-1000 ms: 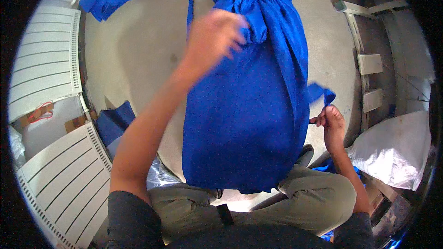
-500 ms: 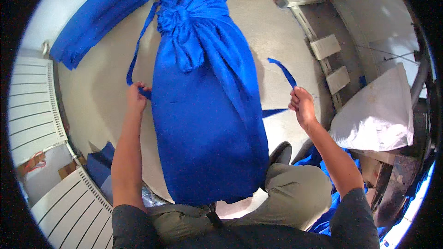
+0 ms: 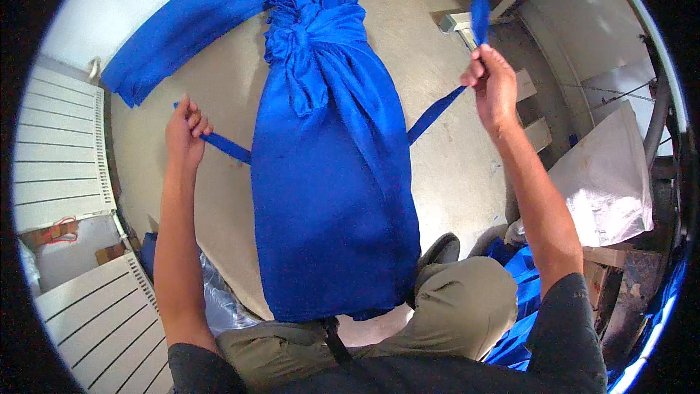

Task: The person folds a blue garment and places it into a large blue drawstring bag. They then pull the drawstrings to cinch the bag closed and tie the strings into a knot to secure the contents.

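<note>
A large blue cloth bundle point(image 3: 332, 211) lies lengthwise on the floor before me, its far end gathered into a knot point(image 3: 295, 47) with frayed edges. My left hand point(image 3: 186, 131) is closed around a narrow blue cloth strip point(image 3: 227, 148) that runs to the bundle's left side. On the right, my right hand point(image 3: 494, 87) grips another length of blue strip point(image 3: 437, 113), raised higher, with a loose tail point(image 3: 480, 16) sticking up past the fist. Both lengths look taut and vanish under the bundle, so whether they are one piece is hidden.
Rolled blue fabric point(image 3: 211, 18) lies along the far left wall. White radiators point(image 3: 65, 146) line the left side. At right stand a white sack point(image 3: 605, 182), a pale metal frame point(image 3: 456, 23) and crumpled blue cloth point(image 3: 514, 306). My shoe point(image 3: 443, 249) is close to the bundle's right side.
My right hand has moved up and away, drawing its strip upward. My left hand has shifted left and slightly up; its length now stretches straight from the bundle.
</note>
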Available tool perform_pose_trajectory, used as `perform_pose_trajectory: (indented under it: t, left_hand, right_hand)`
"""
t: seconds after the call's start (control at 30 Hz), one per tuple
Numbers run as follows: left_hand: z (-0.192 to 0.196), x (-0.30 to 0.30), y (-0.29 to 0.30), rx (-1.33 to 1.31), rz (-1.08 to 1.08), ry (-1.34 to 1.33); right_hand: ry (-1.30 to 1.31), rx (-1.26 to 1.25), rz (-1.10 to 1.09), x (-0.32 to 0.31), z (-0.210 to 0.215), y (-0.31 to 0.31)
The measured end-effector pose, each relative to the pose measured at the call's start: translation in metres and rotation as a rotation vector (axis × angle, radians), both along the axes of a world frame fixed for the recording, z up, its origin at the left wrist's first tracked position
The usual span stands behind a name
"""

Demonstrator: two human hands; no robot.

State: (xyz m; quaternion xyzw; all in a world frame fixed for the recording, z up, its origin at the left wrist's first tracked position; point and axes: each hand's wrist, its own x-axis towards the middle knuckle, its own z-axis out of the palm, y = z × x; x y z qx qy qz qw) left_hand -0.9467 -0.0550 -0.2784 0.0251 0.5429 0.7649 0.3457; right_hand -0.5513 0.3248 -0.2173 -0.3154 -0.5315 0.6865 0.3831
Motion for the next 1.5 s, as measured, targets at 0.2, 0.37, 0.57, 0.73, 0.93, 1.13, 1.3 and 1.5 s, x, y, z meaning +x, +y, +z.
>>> perform_pose_trajectory:
  t: [0.2, 0.37, 0.57, 0.73, 0.93, 1.13, 1.3, 1.5]
  left_hand:
    - [0.118, 0.08, 0.06, -0.101, -0.236, 0.197]
    - [0.077, 0.181, 0.109, 0.03, -0.427, 0.598]
    - [0.065, 0.217, 0.144, -0.311, -0.725, 1.547]
    - [0.1, 0.227, 0.148, -0.205, -1.006, 1.593]
    - [0.055, 0.141, 0.081, -0.297, -0.766, 1.203]
    - [0.052, 0.163, 0.067, -0.416, -0.694, 0.884]
    - [0.041, 0.177, 0.073, -0.312, -0.715, 0.639]
    - [0.041, 0.175, 0.073, -0.121, -0.517, 0.116]
  right_hand:
    - [-0.12, 0.165, 0.302, -0.035, 0.015, -0.091]
    - [-0.139, 0.374, 0.388, -0.087, -0.039, -0.148]
    - [0.009, 0.611, 0.677, -0.085, -0.064, -0.17]
    - [-0.082, 0.363, 0.627, -0.056, -0.101, -0.166]
    - [-0.303, 0.238, 0.626, -0.074, -0.047, -0.169]
    - [-0.376, 0.28, 0.576, -0.073, -0.045, -0.166]
    - [-0.241, 0.536, 0.344, -0.076, -0.055, -0.176]
    - [-0.339, 0.38, 0.529, -0.069, -0.041, -0.17]
